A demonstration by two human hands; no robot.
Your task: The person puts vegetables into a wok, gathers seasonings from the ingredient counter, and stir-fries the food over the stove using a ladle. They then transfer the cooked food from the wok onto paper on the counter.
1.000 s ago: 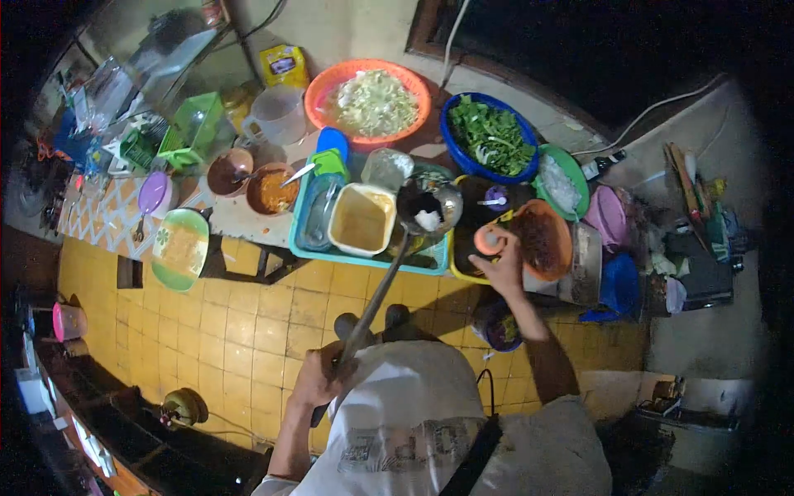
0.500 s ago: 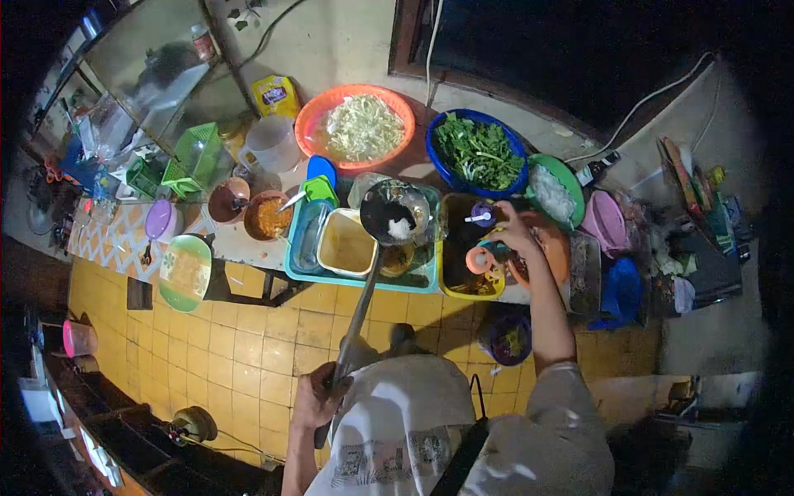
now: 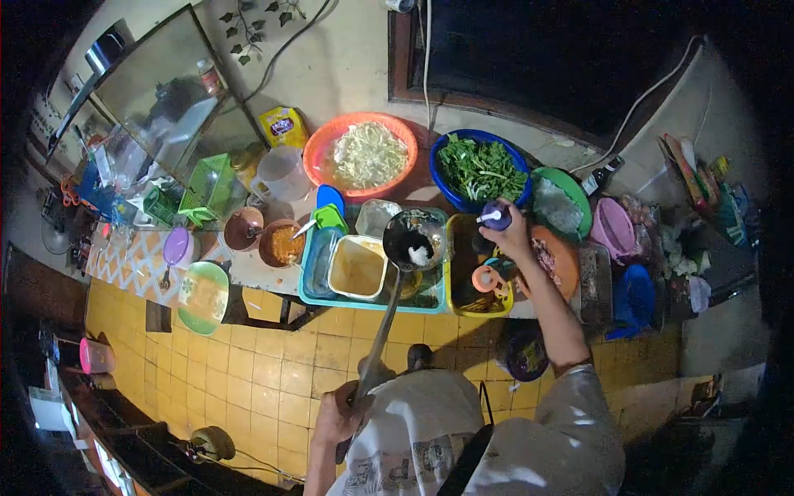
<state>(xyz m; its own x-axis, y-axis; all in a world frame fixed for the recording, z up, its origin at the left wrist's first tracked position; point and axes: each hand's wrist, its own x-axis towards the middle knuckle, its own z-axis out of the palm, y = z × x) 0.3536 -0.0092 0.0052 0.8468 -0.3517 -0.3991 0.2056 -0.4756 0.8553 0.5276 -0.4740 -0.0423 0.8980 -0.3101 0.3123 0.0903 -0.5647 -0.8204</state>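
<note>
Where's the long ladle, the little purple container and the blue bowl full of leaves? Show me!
Long ladle (image 3: 383, 327): head view, on its handle.
Little purple container (image 3: 498, 219): head view, on its purple side.
Leafy blue bowl (image 3: 447, 193): head view, on its outer wall.

Single head-worn view, wide and looking steeply down across the counter (image 3: 263, 281).
The camera sits above the wearer's own shirt (image 3: 529, 450), which fills the bottom centre at close range, and faces forward; the left hand (image 3: 337, 413) shows low in the view, the right hand (image 3: 509, 236) farther out over the counter. Strong wide-angle bending darkens the corners and takes in the tiled floor (image 3: 248, 372) below the counter and the wall (image 3: 356, 62) beyond it.
</note>
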